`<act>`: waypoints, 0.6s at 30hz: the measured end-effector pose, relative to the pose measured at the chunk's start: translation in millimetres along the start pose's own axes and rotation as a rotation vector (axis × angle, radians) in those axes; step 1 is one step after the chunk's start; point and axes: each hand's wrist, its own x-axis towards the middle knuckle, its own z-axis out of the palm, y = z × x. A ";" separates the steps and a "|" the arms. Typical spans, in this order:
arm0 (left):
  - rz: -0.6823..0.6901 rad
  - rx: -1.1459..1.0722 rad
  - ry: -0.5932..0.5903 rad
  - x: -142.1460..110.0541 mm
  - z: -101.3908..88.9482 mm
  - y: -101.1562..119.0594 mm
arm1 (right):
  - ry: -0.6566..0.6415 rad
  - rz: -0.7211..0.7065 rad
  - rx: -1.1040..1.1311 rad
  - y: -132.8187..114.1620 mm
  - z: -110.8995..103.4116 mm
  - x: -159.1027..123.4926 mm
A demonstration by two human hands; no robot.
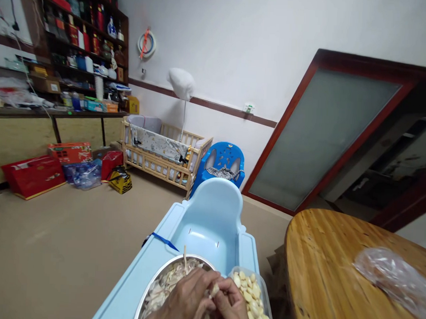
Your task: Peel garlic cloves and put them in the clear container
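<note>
My left hand (187,299) and my right hand (233,306) meet at the bottom edge of the view, over a metal bowl (154,281) filled with pale garlic skins. Both pinch one small garlic clove (215,289) between their fingertips. Just to the right of my hands stands a clear plastic tub (263,293) with several peeled garlic cloves. Bowl and tub rest on the tray of a light blue child's chair (210,225). The lower parts of both hands are cut off by the frame.
A round wooden table (328,272) stands at the right with a clear plastic bag (394,278) on it. Further back are a wooden baby cot (164,152), a blue plastic chair (223,160), red boxes (34,175) on the floor and crowded shelves (80,41).
</note>
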 end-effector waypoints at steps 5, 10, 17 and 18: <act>-0.002 0.023 0.076 1.1 -0.9 0.4 | 0.039 -0.068 0.017 5.1 6.9 -1.3; 0.022 -0.016 0.089 2.5 -4.2 0.3 | 0.025 -0.080 -0.007 7.6 6.0 -1.1; 0.073 -0.053 0.078 3.8 -5.5 -3.4 | 0.038 -0.061 -0.013 5.8 1.8 -1.8; 0.073 -0.055 0.082 3.1 -4.6 -4.1 | 0.029 -0.050 -0.011 5.0 1.9 -2.0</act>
